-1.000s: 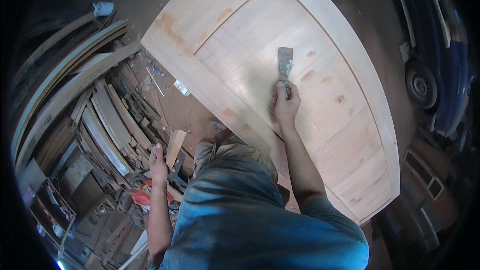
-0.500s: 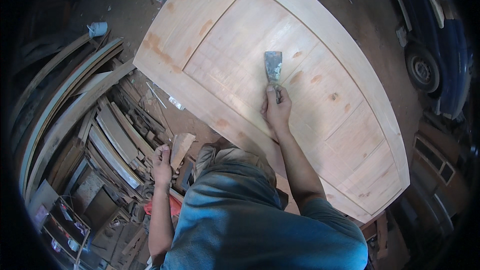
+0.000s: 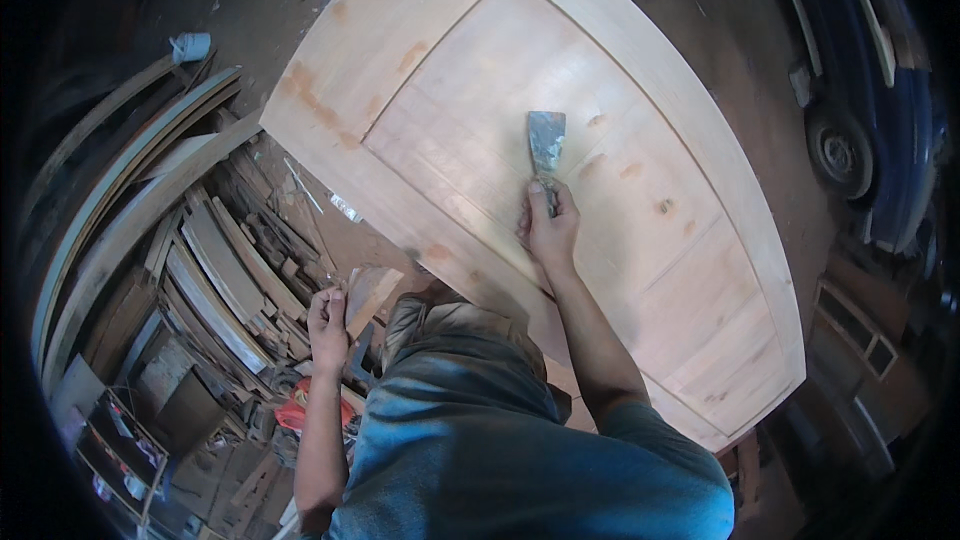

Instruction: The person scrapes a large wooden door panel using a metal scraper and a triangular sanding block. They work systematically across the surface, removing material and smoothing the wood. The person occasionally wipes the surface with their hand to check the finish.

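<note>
My right hand (image 3: 552, 223) is closed round the handle of a putty knife (image 3: 545, 143), its broad stained blade pointing away from me over the door. Below it lies a large pale wooden door panel (image 3: 470, 70) with a recessed middle and orange-brown filler patches. Whether the blade touches the wood I cannot tell. Off the door's near left edge, my left hand (image 3: 328, 325) pinches a flat, thin piece of wood (image 3: 372, 295) by its edge. What lies on top of that piece, if anything, is too small to make out.
Stacked boards and curved timber (image 3: 215, 260) fill the left side, with a white bucket (image 3: 190, 47) at their far end. A red bag (image 3: 305, 408) lies by my left forearm. At the far right stands a dark blue vehicle (image 3: 890, 130); framed panels (image 3: 858, 328) lean nearer.
My right hand and the putty knife have shifted slightly toward me. My left hand keeps its grip on the wood piece. The whole view has moved a little.
</note>
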Tool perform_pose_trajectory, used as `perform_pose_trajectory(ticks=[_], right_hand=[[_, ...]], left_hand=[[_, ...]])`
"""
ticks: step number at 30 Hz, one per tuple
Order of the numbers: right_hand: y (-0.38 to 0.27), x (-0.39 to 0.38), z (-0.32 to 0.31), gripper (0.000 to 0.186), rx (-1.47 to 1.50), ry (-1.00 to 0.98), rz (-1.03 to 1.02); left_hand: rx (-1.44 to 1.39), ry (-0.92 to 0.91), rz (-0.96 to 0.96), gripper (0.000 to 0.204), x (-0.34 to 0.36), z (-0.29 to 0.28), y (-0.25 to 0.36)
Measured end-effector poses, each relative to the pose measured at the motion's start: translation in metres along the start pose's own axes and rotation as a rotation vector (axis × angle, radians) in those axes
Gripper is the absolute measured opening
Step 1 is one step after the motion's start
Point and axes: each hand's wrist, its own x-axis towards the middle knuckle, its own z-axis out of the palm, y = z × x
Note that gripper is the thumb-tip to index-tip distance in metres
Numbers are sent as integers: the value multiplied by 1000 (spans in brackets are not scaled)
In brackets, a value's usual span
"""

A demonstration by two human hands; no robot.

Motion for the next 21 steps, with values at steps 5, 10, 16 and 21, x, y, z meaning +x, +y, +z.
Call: perform_pose_trajectory(ticks=[5, 10, 16, 21], right_hand=[[-2, -2, 2, 26, -10, 12, 47], [-10, -3, 5, 23, 10, -32, 6], [-54, 14, 32, 34, -566, -191, -609], [-102, 32, 65, 35, -957, -276, -656]], left_hand=[[90, 15, -17, 29, 9, 27, 12], [203, 115, 220, 30, 27, 74, 37], [245, 146, 507, 28, 61, 119, 47], [239, 135, 503, 32, 64, 128, 44]])
